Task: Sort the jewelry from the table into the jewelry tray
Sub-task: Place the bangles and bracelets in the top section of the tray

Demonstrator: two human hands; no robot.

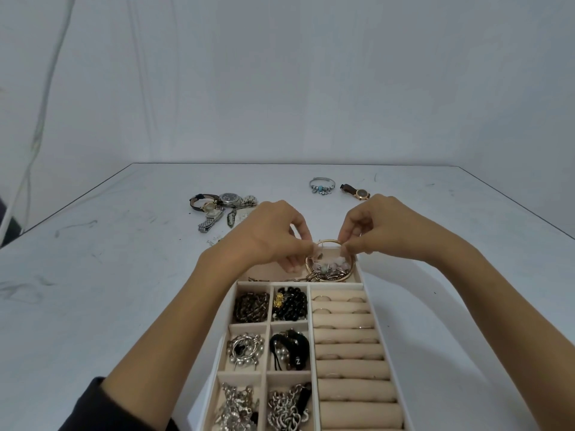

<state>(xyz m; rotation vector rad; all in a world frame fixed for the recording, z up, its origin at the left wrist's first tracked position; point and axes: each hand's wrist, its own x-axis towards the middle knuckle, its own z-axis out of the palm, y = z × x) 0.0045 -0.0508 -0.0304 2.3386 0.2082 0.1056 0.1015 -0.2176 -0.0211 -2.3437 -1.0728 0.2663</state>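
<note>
Tray (336, 284) — both hands (267, 233) (384, 227), fingertip pinch on bangle (328, 241)

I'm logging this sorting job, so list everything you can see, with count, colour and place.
table: one, white, under everything.
jewelry tray: one, white with beige lining, near centre.
gold bangle: one, gold, above the tray's far compartment.
watches: about three, silver and black, far left.
charm bracelet: one, silver and turquoise, far right.
brown watch: one, brown strap, beside the charm bracelet.
left hand: one, pinches gold bangle.
right hand: one, pinches gold bangle.
</note>
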